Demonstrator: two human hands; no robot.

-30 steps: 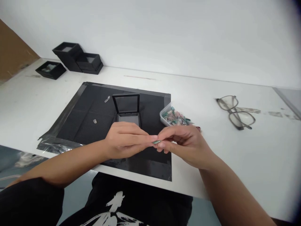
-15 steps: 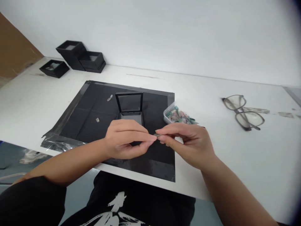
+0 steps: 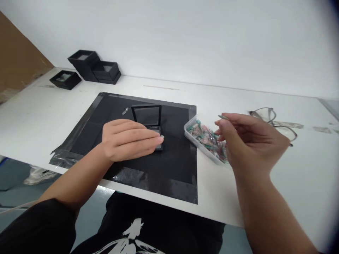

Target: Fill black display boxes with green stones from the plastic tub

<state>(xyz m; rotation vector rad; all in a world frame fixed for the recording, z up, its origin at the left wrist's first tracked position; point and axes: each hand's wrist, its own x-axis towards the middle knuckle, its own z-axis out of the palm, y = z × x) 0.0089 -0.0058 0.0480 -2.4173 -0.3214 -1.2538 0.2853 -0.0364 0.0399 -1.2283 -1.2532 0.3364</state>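
My left hand [image 3: 127,139] lies over the base of a small open black box [image 3: 148,118] on the black mat [image 3: 172,165], fingers together and stretched toward its right edge. The box's lid stands upright behind the hand. My right hand [image 3: 249,141] is raised above a clear plastic tub [image 3: 202,141] of several small green and pink pieces, fingers pinched on a thin grey-green piece [image 3: 223,116] that sticks out to the left.
A pair of glasses [image 3: 278,121] lies on the white table behind my right hand. Three black boxes [image 3: 90,67] stand at the far left by the wall. A small metal piece [image 3: 125,112] rests on the mat left of the lid.
My hands have parted. The right hand moved right and up over the tub with the thin piece; the left hand moved down onto the black box.
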